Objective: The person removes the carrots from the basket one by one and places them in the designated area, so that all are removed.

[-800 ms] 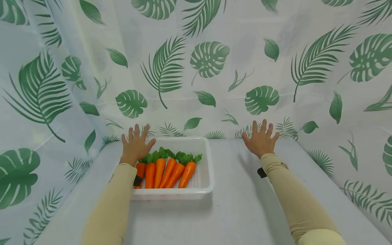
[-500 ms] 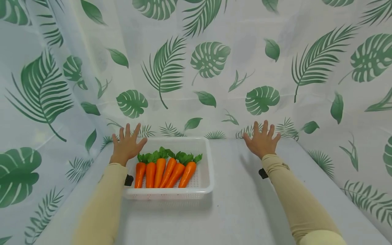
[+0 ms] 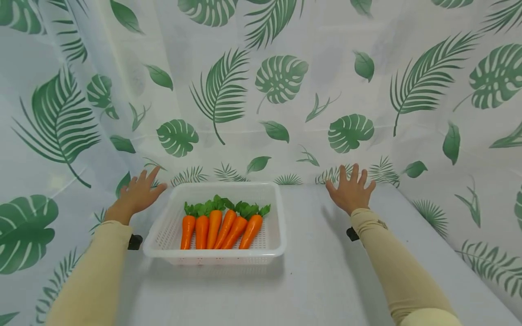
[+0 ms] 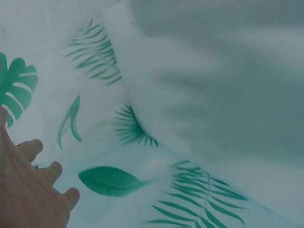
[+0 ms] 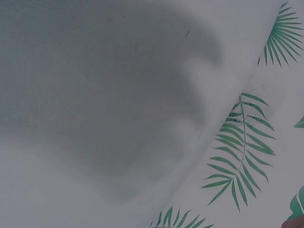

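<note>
A white plastic basket (image 3: 274, 217) stands on the table, left of the middle in the head view. Inside it, several orange carrots (image 3: 215, 228) with green leafy tops lie side by side, tops toward the far wall. My left hand (image 3: 136, 195) is in the air to the left of the basket, fingers spread, holding nothing. In the left wrist view its fingers (image 4: 45, 173) show at the lower left against the leaf-printed sheet. My right hand (image 3: 350, 190) hovers well to the right of the basket with its fingers spread, also holding nothing. Only a fingertip shows in the right wrist view.
A pale table (image 3: 310, 271) reaches back to a white sheet (image 3: 302, 149) printed with green leaves, which also hangs on both sides. Dark wrist cameras (image 3: 135, 242) sit under the beige sleeves (image 3: 399, 267). The right arm casts a shadow on the table.
My left hand has moved left, from over the basket's left side to beyond its rim, uncovering the leftmost carrot. My right hand stays nearly in place.
</note>
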Available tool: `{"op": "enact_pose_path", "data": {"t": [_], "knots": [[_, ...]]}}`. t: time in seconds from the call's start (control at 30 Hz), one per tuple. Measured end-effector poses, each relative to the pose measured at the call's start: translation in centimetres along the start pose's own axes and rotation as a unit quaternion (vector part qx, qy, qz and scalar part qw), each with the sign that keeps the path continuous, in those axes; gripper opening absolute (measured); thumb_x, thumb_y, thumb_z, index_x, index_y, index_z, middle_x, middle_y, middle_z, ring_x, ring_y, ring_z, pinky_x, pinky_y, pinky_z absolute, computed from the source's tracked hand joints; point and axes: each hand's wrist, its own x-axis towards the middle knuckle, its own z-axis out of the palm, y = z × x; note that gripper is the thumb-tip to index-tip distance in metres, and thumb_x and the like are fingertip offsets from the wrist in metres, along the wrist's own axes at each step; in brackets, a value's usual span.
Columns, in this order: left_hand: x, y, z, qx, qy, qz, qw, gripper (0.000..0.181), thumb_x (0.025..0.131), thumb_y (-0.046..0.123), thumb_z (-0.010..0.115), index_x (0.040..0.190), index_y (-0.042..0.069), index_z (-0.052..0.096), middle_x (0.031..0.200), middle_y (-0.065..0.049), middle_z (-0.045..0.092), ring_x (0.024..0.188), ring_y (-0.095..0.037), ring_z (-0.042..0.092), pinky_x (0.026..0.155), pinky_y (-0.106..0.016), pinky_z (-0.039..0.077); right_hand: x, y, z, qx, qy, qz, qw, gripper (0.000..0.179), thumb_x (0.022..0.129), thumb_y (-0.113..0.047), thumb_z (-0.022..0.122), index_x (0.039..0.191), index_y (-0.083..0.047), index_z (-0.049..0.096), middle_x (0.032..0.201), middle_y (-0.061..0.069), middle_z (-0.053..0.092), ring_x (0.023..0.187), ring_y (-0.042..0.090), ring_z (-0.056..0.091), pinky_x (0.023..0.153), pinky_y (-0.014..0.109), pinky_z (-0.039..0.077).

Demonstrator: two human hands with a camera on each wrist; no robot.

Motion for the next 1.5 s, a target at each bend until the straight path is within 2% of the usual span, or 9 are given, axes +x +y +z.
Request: {"op": "enact_pose_path", "data": {"t": [0.13,0.3,0.5,0.77,0.97,1.07,1.17,1.27,1.5], "knots": [[-1.2,-1.8,0.4,-0.037,-0.038,0.012,0.9985,0.087,0.112,0.059,0.039,0.171,0.004,0.007,0.168,-0.04,0.01,0.148,-0.068,0.015,0.112,-0.084,0.016,0.1,0.0,0.2,-0.003,0.001,0.0,1.0,0.08,0.108,-0.047,0.051,0.165,0.003,0.027,0.168,0.041,0.01,0.15,0.067,0.008,0.111,0.087,0.005],[-2.5,-3.2,2.4,-0.096,-0.084,0.008,0.9918,0.087,0.111,0.063,0.039,0.172,0.01,0.006,0.171,-0.035,0.012,0.146,-0.067,0.023,0.107,-0.086,0.025,0.0,-0.1,0.3,-0.002,-0.006,0.002,1.0,0.08,0.107,-0.046,0.052,0.165,0.003,0.026,0.168,0.041,0.009,0.151,0.066,0.008,0.111,0.088,0.004],[-3.7,-3.2,4.8,-0.135,-0.083,0.015,0.9872,0.08,0.111,0.061,0.042,0.172,0.014,0.019,0.169,-0.032,0.025,0.144,-0.063,0.033,0.105,-0.085,0.031,0.1,-0.1,0.5,-0.001,-0.014,0.001,0.9999,0.08,0.107,-0.046,0.051,0.165,0.003,0.025,0.168,0.041,0.008,0.151,0.066,0.006,0.111,0.088,0.003],[-4.2,-3.2,6.5,-0.195,-0.076,-0.004,0.9779,0.079,0.111,0.062,0.039,0.174,0.021,0.014,0.17,-0.03,0.027,0.142,-0.058,0.04,0.106,-0.084,0.033,-0.1,0.3,0.6,-0.002,-0.013,0.0,0.9999,0.081,0.108,-0.047,0.051,0.166,0.003,0.024,0.168,0.041,0.007,0.151,0.066,0.006,0.111,0.087,0.004],[-4.4,-3.0,7.7,-0.288,-0.058,0.016,0.9556,0.074,0.114,0.052,0.043,0.174,0.022,0.012,0.173,-0.027,0.021,0.144,-0.055,0.039,0.108,-0.077,0.037,-0.4,0.3,0.4,-0.001,-0.01,0.004,0.9999,0.08,0.108,-0.047,0.051,0.165,0.003,0.026,0.168,0.041,0.008,0.151,0.065,0.007,0.112,0.087,0.004],[-4.7,-2.9,8.5,-0.337,-0.049,0.025,0.9398,0.072,0.114,0.052,0.043,0.174,0.027,0.011,0.176,-0.02,0.019,0.143,-0.051,0.042,0.107,-0.067,0.046,-0.5,0.3,0.3,0.004,-0.008,0.004,1.0,0.079,0.108,-0.046,0.05,0.165,0.004,0.026,0.168,0.041,0.009,0.151,0.066,0.008,0.112,0.087,0.005],[-5.1,-3.1,9.2,-0.393,-0.049,0.032,0.9178,0.071,0.114,0.051,0.042,0.174,0.03,0.009,0.177,-0.015,0.017,0.139,-0.047,0.047,0.102,-0.054,0.055,-0.7,0.0,0.1,0.01,-0.012,0.003,0.9999,0.079,0.108,-0.045,0.049,0.165,0.005,0.025,0.168,0.041,0.008,0.151,0.065,0.007,0.112,0.087,0.004],[-5.4,-3.4,9.7,-0.425,-0.049,0.031,0.9036,0.072,0.114,0.051,0.042,0.174,0.029,0.008,0.177,-0.015,0.016,0.134,-0.042,0.049,0.097,-0.045,0.059,-0.7,-0.4,-0.1,0.015,-0.015,0.003,0.9998,0.08,0.108,-0.046,0.049,0.165,0.005,0.025,0.169,0.041,0.007,0.152,0.064,0.006,0.112,0.086,0.004],[-5.6,-3.4,9.8,-0.447,-0.048,0.007,0.893,0.071,0.114,0.053,0.042,0.174,0.029,0.012,0.176,-0.017,0.019,0.137,-0.04,0.045,0.093,-0.037,0.059,-0.2,-1.3,-0.2,0.018,-0.011,-0.006,0.9998,0.081,0.109,-0.048,0.049,0.167,0.002,0.024,0.17,0.039,0.008,0.152,0.063,0.008,0.112,0.086,0.007]]}}
